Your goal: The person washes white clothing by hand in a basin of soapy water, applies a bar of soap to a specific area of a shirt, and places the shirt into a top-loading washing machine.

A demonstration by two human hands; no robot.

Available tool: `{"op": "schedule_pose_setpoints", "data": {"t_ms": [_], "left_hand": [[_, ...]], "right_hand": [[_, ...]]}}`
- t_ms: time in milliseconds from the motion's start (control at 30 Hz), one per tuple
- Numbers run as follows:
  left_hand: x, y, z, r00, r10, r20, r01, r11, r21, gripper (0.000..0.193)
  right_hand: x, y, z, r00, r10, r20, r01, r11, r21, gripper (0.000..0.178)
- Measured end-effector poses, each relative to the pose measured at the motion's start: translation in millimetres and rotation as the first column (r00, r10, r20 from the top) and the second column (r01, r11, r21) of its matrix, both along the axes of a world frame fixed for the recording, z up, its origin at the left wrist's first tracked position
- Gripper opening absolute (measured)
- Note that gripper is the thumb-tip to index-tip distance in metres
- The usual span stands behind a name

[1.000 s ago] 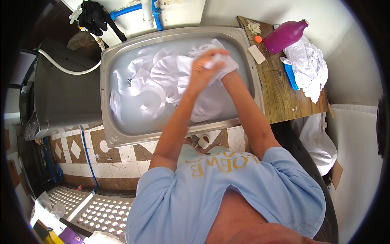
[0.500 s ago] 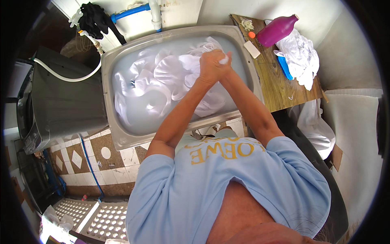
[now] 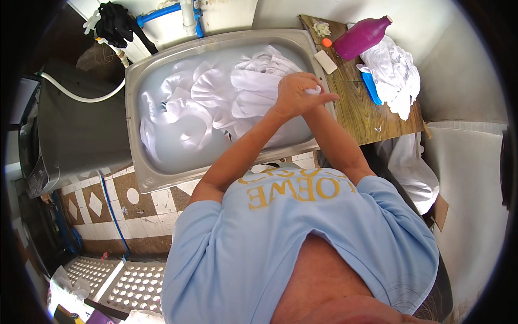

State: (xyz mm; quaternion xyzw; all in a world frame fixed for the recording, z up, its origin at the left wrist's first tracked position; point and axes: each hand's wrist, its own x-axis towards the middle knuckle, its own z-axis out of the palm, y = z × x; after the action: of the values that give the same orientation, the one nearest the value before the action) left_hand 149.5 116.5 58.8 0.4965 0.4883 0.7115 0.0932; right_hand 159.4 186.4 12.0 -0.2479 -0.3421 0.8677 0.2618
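Note:
A metal basin holds cloudy water and a tangle of soaked white cloth. Over its right side, my left hand is closed on a bunched piece of the white cloth, its back turned up and its thumb stretched to the right. Beneath and beside it, my right hand meets the left at the same bunch. Most of its fingers are hidden by the left hand. A bit of cloth pokes out between the two hands.
A wooden board on the right bears a pale soap bar, a purple bottle, an orange cap and a white garment pile over something blue. A dark appliance with a white hose stands left.
Both hands have shifted slightly right and lower, toward the basin's right rim. My left thumb now sticks out to the right. The view has also shifted a little.

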Motion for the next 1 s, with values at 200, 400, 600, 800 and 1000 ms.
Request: {"op": "schedule_pose_setpoints", "data": {"t_ms": [200, 400, 600, 800, 1000], "left_hand": [[-100.1, 11.5, -34.5, 0.880, 0.459, -0.123, -0.471, 0.809, -0.353, 0.040], [-11.6, 14.1, -23.7, 0.919, 0.312, -0.242, -0.337, 0.939, -0.066, 0.031], [-139.9, -9.5, -60.6, 0.850, 0.526, -0.019, -0.503, 0.802, -0.322, 0.043], [-141.0, -60.0, -29.1, 0.996, -0.016, 0.084, 0.069, 0.721, -0.689, 0.034], [-158.3, -53.5, -45.5, 0.663, -0.266, 0.700, 0.424, 0.904, -0.059, 0.034]], "right_hand": [[-17.3, -22.5, 6.1, 0.998, -0.019, 0.051, 0.030, 0.978, -0.205, 0.021], [1.9, 13.6, -56.3, 0.827, 0.140, -0.544, -0.150, 0.988, 0.027, 0.028], [-18.6, 23.7, -8.8, 0.991, 0.135, -0.012, -0.133, 0.988, 0.080, 0.033], [39.4, 76.2, 34.4, 0.992, -0.016, -0.122, 0.089, 0.783, 0.616, 0.042], [13.3, 47.8, 33.9, 0.999, 0.052, -0.012, -0.042, 0.915, 0.402, 0.039]]}}
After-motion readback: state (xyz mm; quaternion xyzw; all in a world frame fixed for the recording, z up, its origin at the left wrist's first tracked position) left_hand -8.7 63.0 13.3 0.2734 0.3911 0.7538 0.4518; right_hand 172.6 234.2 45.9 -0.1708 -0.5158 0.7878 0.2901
